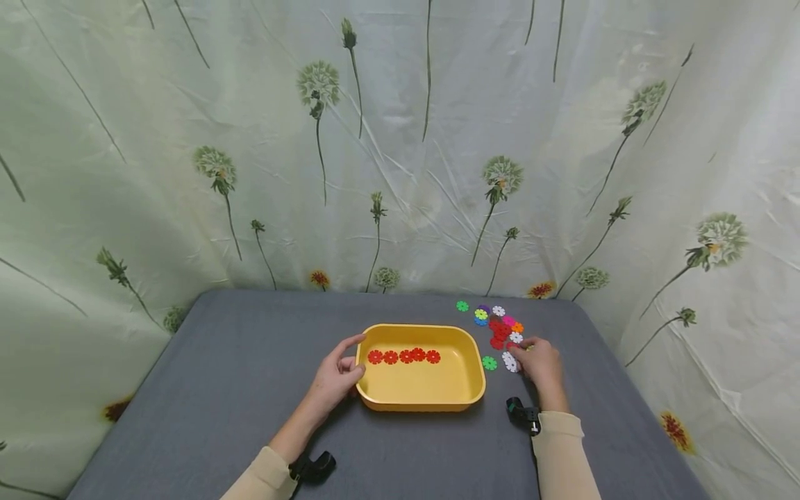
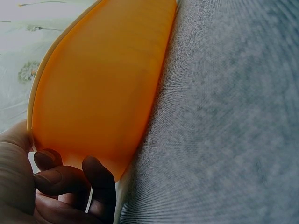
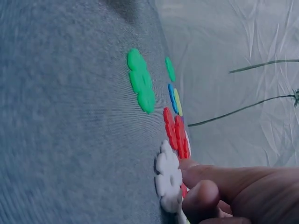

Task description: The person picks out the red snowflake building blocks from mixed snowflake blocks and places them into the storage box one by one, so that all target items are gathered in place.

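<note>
A: Left hand point(image 1: 331, 380) pose?
B: Forearm angled in, fingers curled, gripping left end of tray point(image 1: 412, 383).
A: Tray where?
B: Mid-table point(image 1: 262, 361). Five red discs point(image 1: 406, 356) in a row inside, toward its back left corner.
A: Right hand point(image 1: 541, 364)?
B: Fingertips down at the pile point(image 1: 502, 329), between tray and table's right edge, just beside white disc point(image 1: 509, 362). Fingers close together; can't tell if they're pinching one.

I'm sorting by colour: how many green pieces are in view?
2. One green piece lies just right of the tray; the second piece lies farther back, past the tray's far right corner. More may hide in the pile or under the right hand.
</note>
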The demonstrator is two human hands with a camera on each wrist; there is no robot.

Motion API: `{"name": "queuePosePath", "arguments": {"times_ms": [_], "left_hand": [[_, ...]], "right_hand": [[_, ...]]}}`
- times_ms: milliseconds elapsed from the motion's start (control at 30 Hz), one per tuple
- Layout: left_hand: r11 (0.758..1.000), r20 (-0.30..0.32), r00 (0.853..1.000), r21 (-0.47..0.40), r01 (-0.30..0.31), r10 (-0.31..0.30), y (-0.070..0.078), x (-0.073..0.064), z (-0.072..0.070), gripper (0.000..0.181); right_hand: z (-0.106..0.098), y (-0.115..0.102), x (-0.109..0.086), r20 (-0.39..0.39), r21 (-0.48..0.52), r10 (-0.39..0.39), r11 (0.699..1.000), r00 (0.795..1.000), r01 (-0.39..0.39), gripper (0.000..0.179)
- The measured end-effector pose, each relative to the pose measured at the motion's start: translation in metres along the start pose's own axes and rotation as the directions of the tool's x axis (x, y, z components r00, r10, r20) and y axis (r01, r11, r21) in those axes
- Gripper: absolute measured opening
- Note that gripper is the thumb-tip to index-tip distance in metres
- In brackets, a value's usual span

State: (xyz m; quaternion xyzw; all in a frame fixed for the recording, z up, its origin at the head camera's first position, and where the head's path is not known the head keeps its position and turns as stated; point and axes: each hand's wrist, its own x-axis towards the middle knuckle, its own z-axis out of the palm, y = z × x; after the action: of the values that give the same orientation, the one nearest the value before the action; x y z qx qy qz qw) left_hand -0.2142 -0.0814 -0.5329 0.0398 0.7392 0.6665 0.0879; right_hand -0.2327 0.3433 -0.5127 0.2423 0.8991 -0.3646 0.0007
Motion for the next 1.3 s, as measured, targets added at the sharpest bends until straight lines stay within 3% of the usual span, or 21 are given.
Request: {"name": "queuePosePath", "arguments": {"times_ms": [300, 600, 1300], "left_hand": [[1.0, -0.003, 1.0, 0.001, 0.009, -0.009, 0.0, 0.001, 0.001, 0.061], [1.0, -0.014, 1.0, 0.0, 0.013, -0.013, -0.002, 0.001, 0.001, 0.062], [1.0, -0.019, 0.999, -0.001, 0.028, -0.028, 0.001, 0.001, 0.001, 0.061]], "right_hand": [[0.002, 0.004, 0.004, 0.016, 0.114, 0.031, 0.993, 0.999, -0.033, 0.035], [-0.004, 0.005, 0.005, 0.084, 0.298, 0.042, 0.952, 0.996, -0.066, 0.029], [-0.022, -0.043, -0.024, 0.125, 0.443, -0.144, 0.893, 0.982, 0.075, 0.044]]}}
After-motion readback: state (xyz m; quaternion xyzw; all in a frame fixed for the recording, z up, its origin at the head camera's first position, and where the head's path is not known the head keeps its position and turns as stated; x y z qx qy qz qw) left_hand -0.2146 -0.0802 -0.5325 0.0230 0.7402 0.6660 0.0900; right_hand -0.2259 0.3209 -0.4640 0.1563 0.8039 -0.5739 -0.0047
